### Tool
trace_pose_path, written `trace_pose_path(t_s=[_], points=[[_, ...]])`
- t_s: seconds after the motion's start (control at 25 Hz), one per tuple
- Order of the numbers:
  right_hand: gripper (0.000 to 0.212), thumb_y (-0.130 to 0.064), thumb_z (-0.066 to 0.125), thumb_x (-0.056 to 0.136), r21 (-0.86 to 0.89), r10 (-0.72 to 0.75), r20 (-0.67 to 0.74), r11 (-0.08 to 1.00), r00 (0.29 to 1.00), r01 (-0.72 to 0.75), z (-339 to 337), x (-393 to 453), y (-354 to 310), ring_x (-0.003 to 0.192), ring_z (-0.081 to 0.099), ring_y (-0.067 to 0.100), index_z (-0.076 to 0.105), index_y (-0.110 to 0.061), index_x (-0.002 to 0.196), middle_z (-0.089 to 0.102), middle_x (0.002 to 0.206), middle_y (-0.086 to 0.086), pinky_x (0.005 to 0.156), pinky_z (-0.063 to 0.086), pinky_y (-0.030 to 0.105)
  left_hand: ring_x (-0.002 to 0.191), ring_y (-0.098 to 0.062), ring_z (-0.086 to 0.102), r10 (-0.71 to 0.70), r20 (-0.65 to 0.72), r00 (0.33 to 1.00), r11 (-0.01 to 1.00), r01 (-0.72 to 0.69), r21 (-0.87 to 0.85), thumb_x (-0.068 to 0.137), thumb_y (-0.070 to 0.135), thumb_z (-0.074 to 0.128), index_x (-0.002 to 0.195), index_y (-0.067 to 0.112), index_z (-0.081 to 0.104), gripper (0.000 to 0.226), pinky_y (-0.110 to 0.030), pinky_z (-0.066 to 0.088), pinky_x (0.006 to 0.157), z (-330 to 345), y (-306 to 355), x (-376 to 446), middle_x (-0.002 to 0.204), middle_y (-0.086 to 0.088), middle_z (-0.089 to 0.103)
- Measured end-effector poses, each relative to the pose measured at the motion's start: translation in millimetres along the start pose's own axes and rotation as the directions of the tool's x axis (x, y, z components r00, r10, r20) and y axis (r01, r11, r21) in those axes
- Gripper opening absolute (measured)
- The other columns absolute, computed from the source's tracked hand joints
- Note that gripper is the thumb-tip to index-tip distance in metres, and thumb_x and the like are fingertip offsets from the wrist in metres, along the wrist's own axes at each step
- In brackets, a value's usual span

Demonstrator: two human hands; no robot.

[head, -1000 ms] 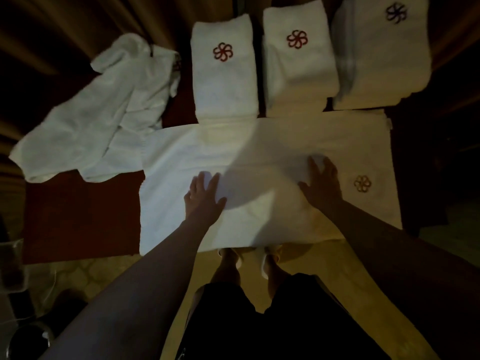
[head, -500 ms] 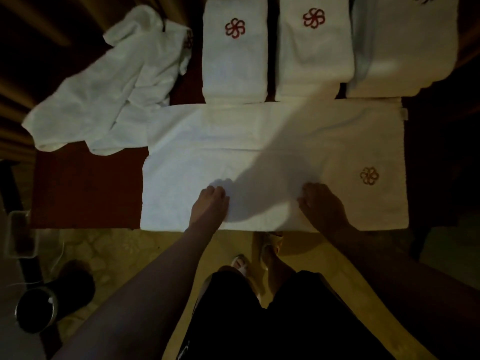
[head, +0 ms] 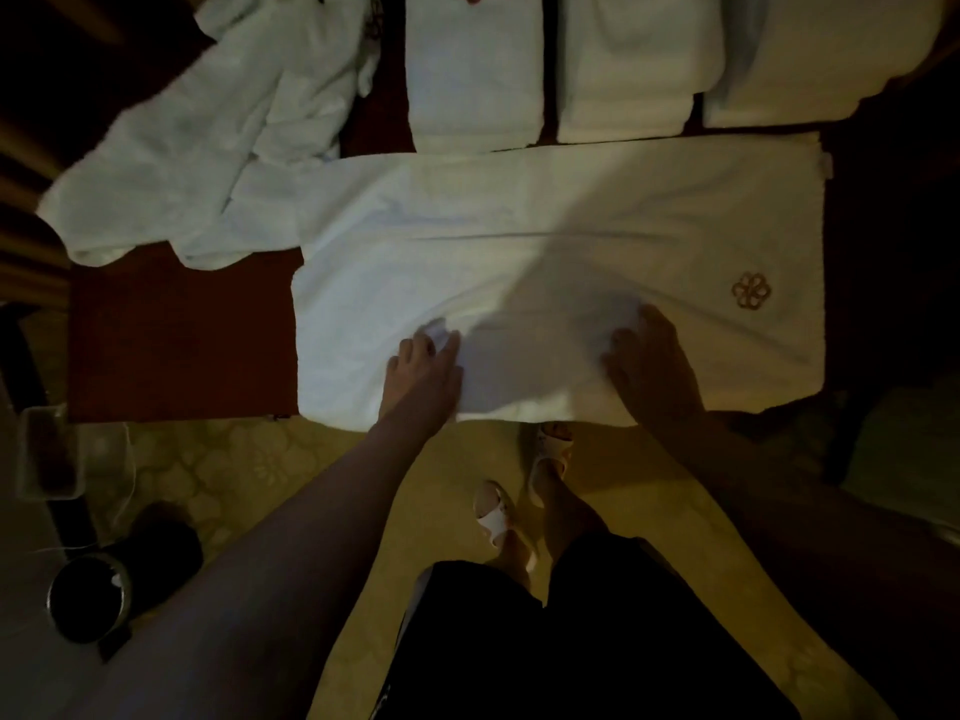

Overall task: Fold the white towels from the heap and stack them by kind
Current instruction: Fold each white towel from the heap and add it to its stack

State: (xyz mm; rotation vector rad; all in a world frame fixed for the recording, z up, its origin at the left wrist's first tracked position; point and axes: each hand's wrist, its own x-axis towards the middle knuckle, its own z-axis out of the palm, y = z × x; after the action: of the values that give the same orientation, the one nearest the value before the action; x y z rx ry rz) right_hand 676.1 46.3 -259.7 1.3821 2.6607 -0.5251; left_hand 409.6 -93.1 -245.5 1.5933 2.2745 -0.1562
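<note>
On the long white terry towel [head: 545,241], near its embroidered flower [head: 751,290], my left hand [head: 423,368] and right hand [head: 649,366] pinch cloth; uneven pulling could skew the fold.

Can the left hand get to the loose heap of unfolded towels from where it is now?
Probably yes. The left hand is on the spread towel, and the heap lies up and left with only bare red tabletop between.
</note>
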Motion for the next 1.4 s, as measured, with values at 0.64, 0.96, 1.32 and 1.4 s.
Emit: trace_pose_path(t_s=[0.64, 0.96, 1.32, 1.4], points=[[0.052, -0.044, 0.06, 0.08, 0.127, -0.136, 0.085, 0.984, 0.987, 0.124, 10.4, -15.5, 2.2, 0.131, 0.034, 0.051, 0.048, -0.004, 0.113, 0.038, 0.138, 0.037, 0.101, 0.032, 0.065, 0.144, -0.033, 0.021, 0.229, 0.044, 0.972, 0.957, -0.217, -0.192, 0.078, 0.036, 0.076, 0.123, 0.012, 0.056, 0.055, -0.054, 0.024, 0.114, 6.7, -20.3, -7.7, 0.155, -0.016, 0.028], [0.034, -0.009, 0.043, 0.089, 0.084, -0.136, 0.083, 0.988, 0.987, 0.129, 13.8, -40.4, 17.9, 0.128, 0.047, 0.041, 0.061, 0.001, 0.116, 0.047, 0.14, 0.024, 0.094, 0.049, 0.055, 0.101, -0.034, 0.053, 0.149, -0.149, 0.977, 0.98, -0.166, -0.107, 0.076, 0.01, 0.062, 0.095, 0.011, 0.071, 0.021, -0.037, 0.047, 0.069, 5.1, -19.1, -25.3, 0.105, -0.008, 0.067], [0.027, -0.005, 0.047, 0.09, 0.226, 0.471, -0.124, 0.871, 0.873, -0.437, -18.9, -86.9, 1.2, 0.11, 0.051, 0.04, 0.061, 0.001, 0.112, 0.053, 0.12, 0.024, 0.081, 0.046, 0.046, 0.107, -0.031, 0.058, 0.016, -0.097, 0.995, 0.916, -0.054, -0.398, 0.091, 0.003, 0.053, 0.113, 0.007, 0.068, 0.027, -0.032, 0.043, 0.089, -6.4, -20.3, -60.6, 0.113, -0.013, 0.064], [0.029, -0.002, 0.045, 0.091, 0.385, 0.657, -0.102, 0.718, 0.747, -0.58, -25.3, -86.9, 1.4, 0.112, 0.049, 0.039, 0.058, 0.002, 0.117, 0.05, 0.125, 0.023, 0.087, 0.043, 0.041, 0.108, -0.028, 0.057, -0.03, -0.079, 0.996, 0.901, -0.008, -0.433, 0.094, 0.007, 0.05, 0.114, 0.008, 0.068, 0.027, -0.031, 0.042, 0.089, -15.4, -18.0, -58.3, 0.112, -0.011, 0.064]])
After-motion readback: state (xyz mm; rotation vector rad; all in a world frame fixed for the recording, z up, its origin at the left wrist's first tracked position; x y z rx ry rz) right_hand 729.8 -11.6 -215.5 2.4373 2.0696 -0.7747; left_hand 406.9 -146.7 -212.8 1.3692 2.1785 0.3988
